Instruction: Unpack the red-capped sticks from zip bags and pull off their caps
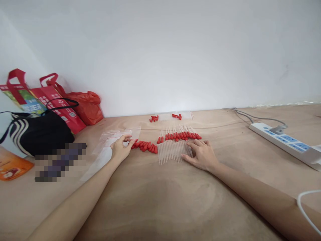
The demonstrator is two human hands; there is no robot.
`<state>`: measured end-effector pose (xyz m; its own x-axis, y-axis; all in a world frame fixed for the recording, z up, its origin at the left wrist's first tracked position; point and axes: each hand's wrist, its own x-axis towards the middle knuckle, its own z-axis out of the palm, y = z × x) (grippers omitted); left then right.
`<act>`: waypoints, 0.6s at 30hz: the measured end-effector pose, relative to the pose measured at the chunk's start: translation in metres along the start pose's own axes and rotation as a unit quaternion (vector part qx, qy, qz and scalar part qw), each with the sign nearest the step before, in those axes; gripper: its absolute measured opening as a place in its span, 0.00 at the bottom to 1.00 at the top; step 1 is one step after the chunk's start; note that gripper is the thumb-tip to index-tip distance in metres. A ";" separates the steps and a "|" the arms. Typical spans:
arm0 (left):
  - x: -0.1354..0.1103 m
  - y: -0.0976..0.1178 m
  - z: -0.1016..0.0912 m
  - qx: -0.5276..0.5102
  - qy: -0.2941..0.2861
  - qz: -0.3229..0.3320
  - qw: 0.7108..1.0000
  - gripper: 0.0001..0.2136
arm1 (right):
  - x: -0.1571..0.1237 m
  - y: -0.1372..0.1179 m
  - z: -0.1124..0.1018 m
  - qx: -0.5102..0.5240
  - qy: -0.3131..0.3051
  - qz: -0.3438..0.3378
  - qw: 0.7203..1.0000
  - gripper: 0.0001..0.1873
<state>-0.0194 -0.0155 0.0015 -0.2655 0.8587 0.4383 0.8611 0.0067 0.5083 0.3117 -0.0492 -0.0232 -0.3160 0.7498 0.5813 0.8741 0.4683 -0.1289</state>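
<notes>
My left hand (122, 147) is by the left end of a loose row of red rubber dropper bulbs (145, 146). Its thumb tip touches or nearly touches the endmost bulb, and thumb and fingers are apart. Slender clear dropper tubes (169, 152) lie side by side in front of me. Over their right end rests my right hand (202, 154), thumb and fingers spread, hiding some tubes. Just beyond lies another row of clear tubes with red bulbs (184, 135) at their near ends.
Flat clear plastic bags (107, 142) lie under and beside my left arm. At the back are more tubes (165, 116) with a few loose red bulbs (153, 118). Shopping bags (59, 103) and a black bag (42, 132) stand left; a white power strip (283, 140) lies right.
</notes>
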 end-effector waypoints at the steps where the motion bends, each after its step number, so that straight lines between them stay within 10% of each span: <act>1: 0.000 0.000 0.000 -0.001 -0.003 -0.001 1.000 0.17 | 0.000 0.000 0.000 0.002 -0.002 -0.001 1.000 0.24; 11: 0.001 0.011 -0.006 0.032 0.074 0.080 0.994 0.12 | 0.000 0.005 0.005 0.023 0.000 0.105 0.994 0.15; 18: 0.018 0.080 0.014 0.144 -0.175 0.078 0.971 0.12 | 0.001 0.008 0.003 0.052 -0.003 0.140 0.989 0.13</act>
<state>0.0506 0.0082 0.0395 -0.0012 0.9818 0.1901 0.9779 -0.0386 0.2055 0.3168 -0.0433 -0.0257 -0.0693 0.8594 0.5066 0.8848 0.2876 -0.3667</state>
